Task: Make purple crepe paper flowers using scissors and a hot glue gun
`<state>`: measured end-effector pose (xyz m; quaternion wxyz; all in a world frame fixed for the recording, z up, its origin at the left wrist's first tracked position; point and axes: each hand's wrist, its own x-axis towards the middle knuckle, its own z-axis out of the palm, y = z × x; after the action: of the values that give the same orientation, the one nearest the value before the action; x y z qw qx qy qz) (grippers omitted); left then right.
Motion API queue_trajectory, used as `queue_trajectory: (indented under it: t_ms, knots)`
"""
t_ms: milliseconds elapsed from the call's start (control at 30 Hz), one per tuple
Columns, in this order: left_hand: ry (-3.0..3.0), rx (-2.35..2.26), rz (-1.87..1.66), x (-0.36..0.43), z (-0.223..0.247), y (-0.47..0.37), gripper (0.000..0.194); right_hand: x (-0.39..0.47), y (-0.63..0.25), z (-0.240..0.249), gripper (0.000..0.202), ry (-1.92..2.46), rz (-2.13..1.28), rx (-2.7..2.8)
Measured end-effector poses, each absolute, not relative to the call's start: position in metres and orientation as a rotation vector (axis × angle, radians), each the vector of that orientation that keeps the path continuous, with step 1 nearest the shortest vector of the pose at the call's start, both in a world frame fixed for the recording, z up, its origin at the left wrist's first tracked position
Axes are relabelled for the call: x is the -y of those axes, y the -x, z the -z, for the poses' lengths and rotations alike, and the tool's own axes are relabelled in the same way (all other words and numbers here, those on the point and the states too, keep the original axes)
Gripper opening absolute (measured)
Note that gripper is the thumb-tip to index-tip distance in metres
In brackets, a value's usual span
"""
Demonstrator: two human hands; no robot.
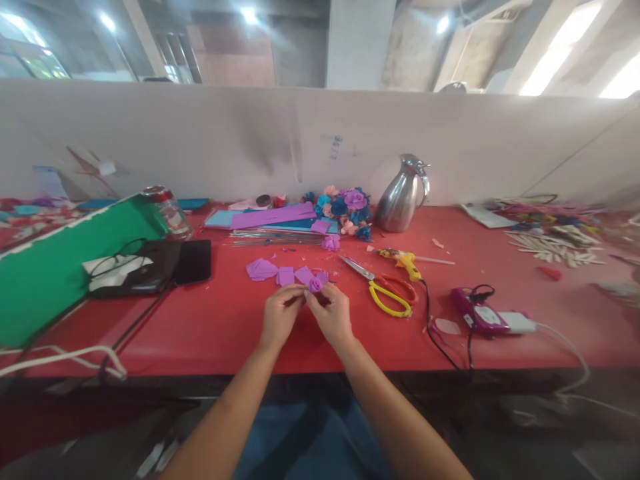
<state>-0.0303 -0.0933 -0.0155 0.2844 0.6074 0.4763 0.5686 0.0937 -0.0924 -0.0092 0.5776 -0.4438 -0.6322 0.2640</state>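
Note:
Between my fingertips, above the red table [225,340], is a small purple paper flower [315,285] with a rolled centre. My left hand [281,313] pinches it from the left and my right hand [330,310] from the right, with the thumbs close together. Just beyond the hands lie cut purple paper petals [261,269]. A finished-looking purple flower [331,243] lies farther back. To the right of my right hand are scissors [385,290] with yellow and red handles, blades apart from the hand.
A yellow glue gun [403,261] and a purple power strip [483,313] with cords lie right. A steel jug [404,193] stands behind. Paper flowers [345,210] and purple paper strips [273,216] are at the back. Left are a phone [193,262], a jar [167,212] and a green board [50,287].

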Motion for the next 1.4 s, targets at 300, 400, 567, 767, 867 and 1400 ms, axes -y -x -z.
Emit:
queue_trajectory:
  t_ms: [300,400,567,767,867,1400]
  knots:
    - [-1.532,-1.265,-1.495,0.093,0.014,0.031,0.014,0.092,-0.093,0.011,0.02,1.069,-0.673,1.455]
    - [-1.469,-1.278,-1.495,0.093,0.015,0.031,0.014,0.093,-0.093,0.013,0.018,1.043,-0.77,1.397]
    - [-1.386,-1.313,-1.532,0.09,0.02,0.032,0.014,0.095,-0.098,0.012,0.026,0.94,-0.945,1.283]
    - [-1.375,-1.397,-1.56,0.087,0.027,0.035,0.013,0.094,-0.106,0.004,0.018,0.896,-0.99,1.218]
    - [-1.38,-1.412,-1.549,0.086,0.029,0.036,0.013,0.095,-0.106,-0.003,0.019,0.904,-1.001,1.247]
    - [-1.644,-1.495,-1.525,0.087,0.028,0.035,0.012,0.089,-0.111,-0.01,0.02,1.001,-0.976,1.299]
